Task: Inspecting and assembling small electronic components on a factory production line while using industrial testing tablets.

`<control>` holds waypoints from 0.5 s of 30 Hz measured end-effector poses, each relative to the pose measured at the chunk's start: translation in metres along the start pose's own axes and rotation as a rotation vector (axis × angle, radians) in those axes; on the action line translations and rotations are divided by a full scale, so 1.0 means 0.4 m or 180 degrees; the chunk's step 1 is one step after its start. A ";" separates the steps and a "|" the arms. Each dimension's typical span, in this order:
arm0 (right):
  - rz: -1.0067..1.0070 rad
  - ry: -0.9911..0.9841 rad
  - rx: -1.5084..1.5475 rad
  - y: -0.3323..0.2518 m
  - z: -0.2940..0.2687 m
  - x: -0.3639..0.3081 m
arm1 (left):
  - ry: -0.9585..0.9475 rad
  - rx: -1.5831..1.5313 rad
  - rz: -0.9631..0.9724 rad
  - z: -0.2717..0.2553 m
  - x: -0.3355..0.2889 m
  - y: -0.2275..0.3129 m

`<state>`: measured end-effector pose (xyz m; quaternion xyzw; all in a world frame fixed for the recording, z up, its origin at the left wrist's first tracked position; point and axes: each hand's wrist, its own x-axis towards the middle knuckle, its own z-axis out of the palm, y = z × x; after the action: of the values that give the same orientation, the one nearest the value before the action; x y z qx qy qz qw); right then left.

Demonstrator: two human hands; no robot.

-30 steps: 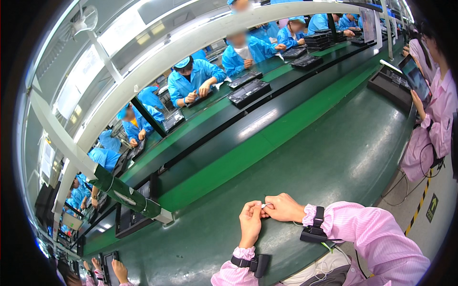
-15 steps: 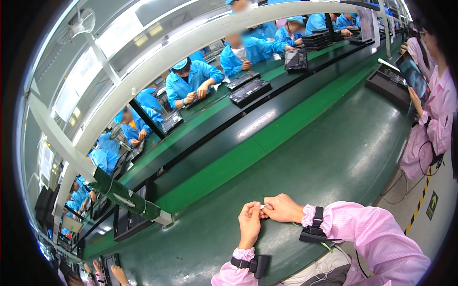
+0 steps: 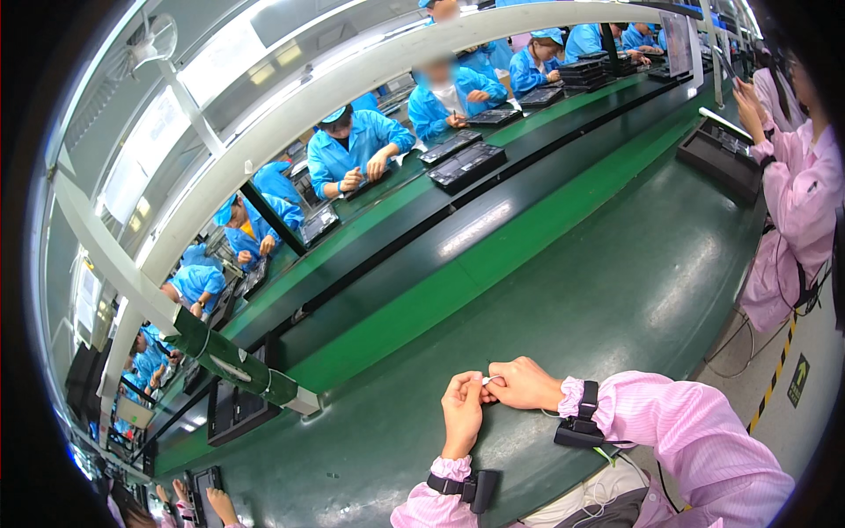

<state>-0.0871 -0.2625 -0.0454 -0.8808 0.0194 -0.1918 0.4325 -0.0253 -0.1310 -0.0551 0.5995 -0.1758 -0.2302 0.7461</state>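
Note:
Above the green work table, my left hand and my right hand meet fingertip to fingertip. Both are closed in a pinch on a small white piece, mostly covered by the fingers; its exact kind does not show. A thin pale cord shows beneath my right wrist; I cannot tell whether it joins the white piece. Each wrist wears a black strap with a black box, over pink striped sleeves.
A green-wrapped post stands left on the table. Beyond runs a conveyor line with black trays and workers in blue. To the right, a person in pink stands by a black box. Another person's hands show lower left.
My hands have hardly moved. The person at the right has raised a dark flat panel away from the box. Across the line, a worker's dark device now lies in front of that worker.

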 end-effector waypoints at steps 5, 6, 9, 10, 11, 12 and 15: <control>-0.0067 0.0045 -0.0036 0.003 0.000 0.000 | 0.0001 0.0028 0.0011 0.002 0.000 0.002; -0.0068 0.0043 -0.0035 0.004 0.000 0.000 | 0.0003 0.0029 0.0010 0.003 0.000 0.002; -0.0067 0.0047 0.0010 0.003 0.001 0.000 | 0.0006 -0.0003 -0.0018 0.003 0.000 0.002; -0.0053 0.0038 0.0017 0.000 0.000 -0.001 | 0.0009 0.0001 -0.0009 0.003 0.000 0.002; -0.0039 0.0030 0.0025 -0.001 -0.001 -0.001 | 0.0012 0.0006 -0.0001 0.002 0.000 0.002; -0.0038 0.0031 0.0024 -0.002 -0.002 -0.001 | 0.0010 0.0005 -0.0002 0.002 0.000 0.002; -0.0055 0.0048 0.0027 -0.001 -0.002 -0.002 | -0.0011 0.0006 0.0010 0.001 0.000 0.000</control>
<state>-0.0879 -0.2627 -0.0450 -0.8776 0.0142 -0.2022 0.4344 -0.0257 -0.1314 -0.0550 0.5995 -0.1783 -0.2300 0.7456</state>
